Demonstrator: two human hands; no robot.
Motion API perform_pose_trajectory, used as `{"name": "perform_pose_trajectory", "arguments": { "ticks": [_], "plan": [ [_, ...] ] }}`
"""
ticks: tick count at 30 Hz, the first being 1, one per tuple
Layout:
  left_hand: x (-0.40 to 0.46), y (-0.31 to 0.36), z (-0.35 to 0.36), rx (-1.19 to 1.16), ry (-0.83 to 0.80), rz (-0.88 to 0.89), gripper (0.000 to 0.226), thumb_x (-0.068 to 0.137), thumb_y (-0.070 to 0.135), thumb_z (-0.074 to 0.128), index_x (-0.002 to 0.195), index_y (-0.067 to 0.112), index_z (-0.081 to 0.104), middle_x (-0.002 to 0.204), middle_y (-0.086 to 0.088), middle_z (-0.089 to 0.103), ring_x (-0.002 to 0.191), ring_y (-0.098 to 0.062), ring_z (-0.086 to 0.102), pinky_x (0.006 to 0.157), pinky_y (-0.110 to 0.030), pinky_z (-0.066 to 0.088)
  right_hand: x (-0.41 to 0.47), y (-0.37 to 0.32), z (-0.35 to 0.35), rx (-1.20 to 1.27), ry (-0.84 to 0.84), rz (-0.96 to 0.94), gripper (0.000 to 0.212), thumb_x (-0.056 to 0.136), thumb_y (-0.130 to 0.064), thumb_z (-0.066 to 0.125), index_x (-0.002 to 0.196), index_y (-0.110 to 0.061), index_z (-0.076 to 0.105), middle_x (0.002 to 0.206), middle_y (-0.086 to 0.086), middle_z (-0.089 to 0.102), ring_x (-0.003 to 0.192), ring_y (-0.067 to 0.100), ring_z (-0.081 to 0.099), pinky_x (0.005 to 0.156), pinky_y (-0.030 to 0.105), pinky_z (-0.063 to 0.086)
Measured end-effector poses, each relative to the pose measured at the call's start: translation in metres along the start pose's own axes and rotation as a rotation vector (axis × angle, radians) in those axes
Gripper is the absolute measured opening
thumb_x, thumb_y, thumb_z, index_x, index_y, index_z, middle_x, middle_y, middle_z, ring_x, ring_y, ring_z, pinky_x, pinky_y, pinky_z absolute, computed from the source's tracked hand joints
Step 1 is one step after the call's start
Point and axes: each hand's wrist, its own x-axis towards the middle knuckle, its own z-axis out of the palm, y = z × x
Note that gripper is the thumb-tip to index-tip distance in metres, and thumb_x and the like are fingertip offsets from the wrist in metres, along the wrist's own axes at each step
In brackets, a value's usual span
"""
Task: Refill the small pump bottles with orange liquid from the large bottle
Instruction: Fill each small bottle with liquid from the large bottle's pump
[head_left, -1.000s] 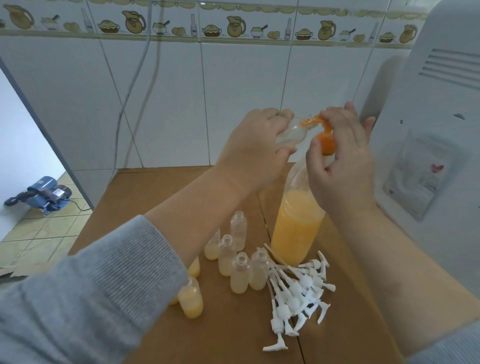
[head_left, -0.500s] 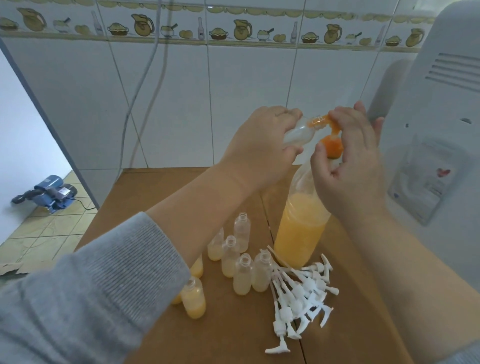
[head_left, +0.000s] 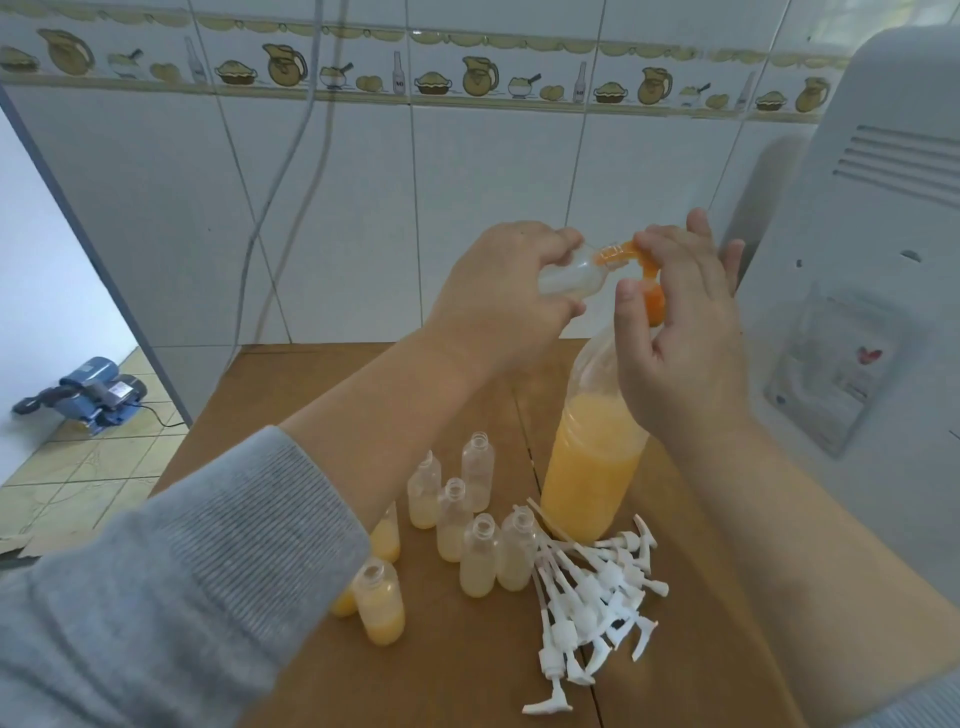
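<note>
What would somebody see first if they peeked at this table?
Probably the two hands up in the middle: the left hand tips a small clear bottle toward an orange funnel held by the right hand over the big bottle of orange liquid. Below, open little bottles stand beside a heap of white pump tops.

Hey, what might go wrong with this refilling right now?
The left hand holds a small bottle tilted at the orange funnel on the large bottle, steadied by the right hand; liquid may drip. The left forearm hangs over open small bottles and might knock them over.
</note>
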Motion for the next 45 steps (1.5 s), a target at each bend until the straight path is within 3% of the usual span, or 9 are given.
{"name": "perform_pose_trajectory", "arguments": {
  "ticks": [6, 12, 22, 32, 36, 41, 45],
  "plan": [
    [-0.006, 0.0, 0.013, -0.008, -0.006, -0.019, 0.047, 0.08, 0.026, 0.07, 0.124, 0.016, 0.06, 0.112, 0.007, 0.062, 0.108, -0.011, 0.048, 0.083, -0.013, 0.029, -0.01, 0.011, 0.009, 0.035, 0.045, 0.032, 0.034, 0.097, -0.016, 0.038, 0.123, -0.003, 0.055, 0.127, 0.01, 0.057, 0.136, 0.025, 0.036, 0.118, 0.035, 0.009],
    [-0.002, 0.001, 0.002, 0.057, -0.034, 0.009, 0.048, 0.08, 0.029, 0.071, 0.125, 0.017, 0.059, 0.116, 0.005, 0.061, 0.112, -0.016, 0.048, 0.088, -0.019, 0.032, -0.006, 0.005, 0.001, 0.034, -0.009, 0.03, 0.041, 0.097, -0.025, 0.033, 0.126, -0.005, 0.053, 0.131, 0.009, 0.055, 0.139, 0.024, 0.032, 0.118, 0.029, 0.003],
    [-0.005, 0.003, 0.01, 0.056, -0.042, -0.006, 0.053, 0.082, 0.027, 0.068, 0.133, 0.018, 0.054, 0.127, 0.007, 0.058, 0.122, -0.014, 0.043, 0.093, -0.013, 0.022, -0.014, 0.009, 0.006, 0.025, 0.017, 0.054, 0.037, 0.096, -0.021, 0.039, 0.127, -0.007, 0.053, 0.131, 0.007, 0.055, 0.137, 0.021, 0.034, 0.118, 0.03, 0.006],
    [0.001, 0.011, -0.003, 0.078, -0.008, 0.01, 0.048, 0.079, 0.027, 0.071, 0.125, 0.018, 0.059, 0.114, 0.004, 0.063, 0.112, -0.016, 0.05, 0.09, -0.023, 0.037, -0.004, 0.0, -0.002, 0.012, 0.001, 0.056, 0.044, 0.097, -0.032, 0.033, 0.128, -0.007, 0.053, 0.133, 0.007, 0.053, 0.14, 0.021, 0.029, 0.118, 0.032, 0.004],
    [-0.004, 0.008, 0.003, 0.071, -0.007, 0.006, 0.049, 0.082, 0.026, 0.068, 0.129, 0.017, 0.057, 0.12, 0.005, 0.061, 0.118, -0.016, 0.046, 0.088, -0.016, 0.026, -0.01, 0.004, 0.004, 0.01, 0.024, 0.064, 0.04, 0.096, -0.027, 0.036, 0.128, -0.008, 0.052, 0.133, 0.006, 0.053, 0.139, 0.02, 0.03, 0.118, 0.031, 0.004],
    [-0.008, 0.006, 0.008, 0.069, -0.037, -0.016, 0.05, 0.082, 0.026, 0.069, 0.13, 0.016, 0.056, 0.123, 0.006, 0.059, 0.119, -0.015, 0.045, 0.09, -0.014, 0.025, -0.015, 0.006, 0.008, 0.017, 0.0, 0.076, 0.04, 0.096, -0.026, 0.036, 0.129, -0.008, 0.051, 0.134, 0.006, 0.053, 0.139, 0.019, 0.03, 0.118, 0.028, 0.002],
    [-0.001, 0.008, -0.002, 0.064, -0.044, -0.024, 0.054, 0.079, 0.026, 0.072, 0.13, 0.017, 0.057, 0.12, 0.006, 0.061, 0.115, -0.014, 0.049, 0.094, -0.021, 0.037, -0.004, 0.003, 0.001, -0.004, -0.007, 0.033, 0.045, 0.097, -0.031, 0.033, 0.126, -0.005, 0.054, 0.131, 0.009, 0.055, 0.14, 0.024, 0.031, 0.117, 0.028, 0.0]
  ]
}}
